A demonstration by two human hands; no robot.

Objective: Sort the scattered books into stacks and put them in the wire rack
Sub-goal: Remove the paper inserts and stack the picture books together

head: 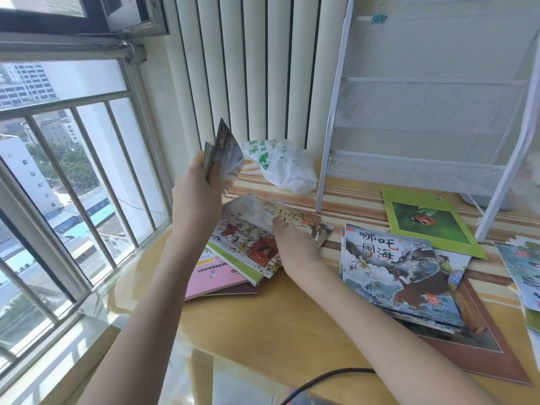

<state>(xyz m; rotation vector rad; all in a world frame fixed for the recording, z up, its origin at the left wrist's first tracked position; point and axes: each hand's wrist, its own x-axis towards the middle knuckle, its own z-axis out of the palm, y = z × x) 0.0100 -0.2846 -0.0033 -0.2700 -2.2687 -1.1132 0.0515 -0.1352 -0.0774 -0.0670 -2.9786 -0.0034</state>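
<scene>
My left hand [196,190], at centre frame, grips a few thin glossy books [224,150] upright, fingers curled round their lower edge. My right hand [295,244] pinches a floppy paperback [280,216] lifted off the slanted pile [233,258] of flat picture books below it. Right of that lies a second fanned stack [400,273], and a green book [429,220] near the white mesh rack [423,112] at upper right. A crumpled plastic bag [280,165] sits on the striped bench [277,317].
</scene>
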